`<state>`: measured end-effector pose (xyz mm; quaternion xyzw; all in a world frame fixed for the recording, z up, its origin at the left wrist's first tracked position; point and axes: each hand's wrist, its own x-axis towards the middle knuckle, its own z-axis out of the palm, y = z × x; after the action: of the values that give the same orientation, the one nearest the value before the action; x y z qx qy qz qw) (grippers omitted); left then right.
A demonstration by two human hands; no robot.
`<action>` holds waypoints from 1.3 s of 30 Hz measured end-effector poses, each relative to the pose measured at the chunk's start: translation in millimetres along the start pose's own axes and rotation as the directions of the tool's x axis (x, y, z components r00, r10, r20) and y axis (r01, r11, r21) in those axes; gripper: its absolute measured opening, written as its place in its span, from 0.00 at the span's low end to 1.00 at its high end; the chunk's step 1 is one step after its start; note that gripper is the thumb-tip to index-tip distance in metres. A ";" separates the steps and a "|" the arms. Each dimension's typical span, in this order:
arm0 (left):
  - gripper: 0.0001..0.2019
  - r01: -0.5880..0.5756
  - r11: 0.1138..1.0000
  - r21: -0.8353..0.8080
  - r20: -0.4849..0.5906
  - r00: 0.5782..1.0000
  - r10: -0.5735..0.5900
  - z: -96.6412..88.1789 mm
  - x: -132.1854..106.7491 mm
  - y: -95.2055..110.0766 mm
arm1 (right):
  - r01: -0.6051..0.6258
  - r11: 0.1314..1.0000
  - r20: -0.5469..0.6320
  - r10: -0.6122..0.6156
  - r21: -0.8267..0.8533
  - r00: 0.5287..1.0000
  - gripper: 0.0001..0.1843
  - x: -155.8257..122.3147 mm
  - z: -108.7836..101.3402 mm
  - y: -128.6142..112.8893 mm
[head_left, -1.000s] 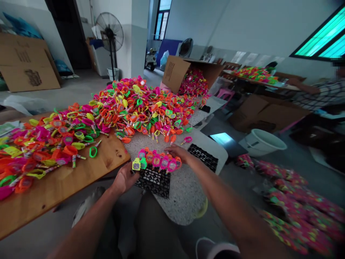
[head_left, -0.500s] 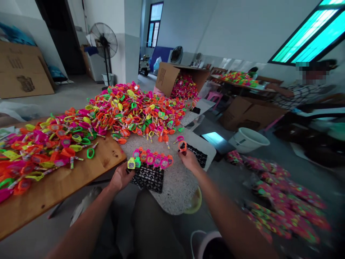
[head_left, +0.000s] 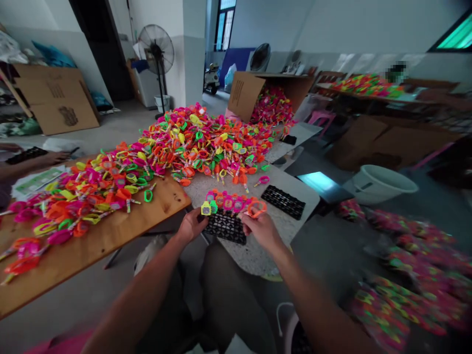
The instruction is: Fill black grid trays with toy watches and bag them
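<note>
**Right hand (head_left: 261, 228) gripping orange loop-shaped plastic toy watch (head_left: 262, 207)**

Watch located at the right end of a black openwork plastic tray (head_left: 225, 228), beside multicoloured plastic watches (head_left: 228, 203). Left hand (head_left: 191, 226) at the tray's left edge; grip cannot be determined.

1. Looks dim, lit partly from the teal window (head_left: 459, 37) far beyond the right hand (head_left: 261, 228).
2. Glares at the panel (head_left: 319, 181) right of the grip.
3. Blurs and stretches at the bundles (head_left: 424, 255) farther right.
</note>
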<state>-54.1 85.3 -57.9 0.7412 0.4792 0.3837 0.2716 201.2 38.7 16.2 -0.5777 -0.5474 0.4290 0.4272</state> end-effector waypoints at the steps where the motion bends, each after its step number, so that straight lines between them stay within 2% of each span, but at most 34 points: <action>1: 0.07 0.008 1.000 0.005 0.006 1.000 -0.008 -0.1 0.5 0.4 | -0.015 1.000 0.041 0.014 0.011 0.999 0.15 -0.6 11.5 -0.2; 5: 0.08 0.032 0.999 -0.002 0.021 0.999 -0.032 -0.6 1.5 0.3 | -0.077 0.997 0.101 0.078 -0.015 0.992 0.17 5.6 53.2 6.1; 9: 0.07 0.041 0.997 -0.060 0.040 0.998 -0.039 -1.2 1.3 -1.9 | -0.041 0.975 0.055 0.054 -0.220 0.997 0.18 14.2 73.3 18.2; 12: 0.08 0.028 0.996 -0.080 0.041 0.999 -0.025 -1.2 0.9 -3.5 | 0.001 0.932 0.033 0.012 -0.363 0.999 0.18 16.0 76.0 20.7; 16: 0.07 0.025 0.995 -0.101 0.045 0.999 -0.021 -0.7 0.4 -3.8 | -0.016 0.904 0.004 0.020 -0.426 1.000 0.15 16.3 76.9 13.3; 19: 0.05 0.033 0.995 -0.099 0.058 0.998 -0.028 -1.1 0.0 -1.3 | 0.026 0.879 0.010 -0.024 -0.475 1.000 0.14 16.5 77.7 10.0; 23: 0.03 0.058 0.995 -0.078 0.055 0.997 -0.053 -2.8 -0.5 3.7 | 0.038 0.879 0.036 -0.024 -0.475 0.999 0.14 15.4 76.2 15.9; 29: 0.05 0.032 0.996 -0.088 0.079 0.997 -0.025 -1.9 -0.8 2.4 | 0.012 0.893 -0.012 -0.020 -0.450 1.000 0.16 14.4 75.6 24.7; 35: 0.06 0.015 0.993 -0.113 0.090 0.996 -0.004 -0.4 -0.3 -0.4 | 0.064 0.822 -0.014 -0.087 -0.565 0.996 0.15 13.3 76.8 24.2; 39: 0.03 0.009 0.996 -0.087 0.089 0.996 -0.001 -2.2 0.1 2.6 | 0.068 0.798 0.016 -0.074 -0.599 0.997 0.13 11.4 73.9 23.7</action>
<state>-54.7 84.5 -54.6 0.7439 0.4512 0.3700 0.3256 136.7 51.0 -26.6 -0.6640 -0.6742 0.2155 0.2410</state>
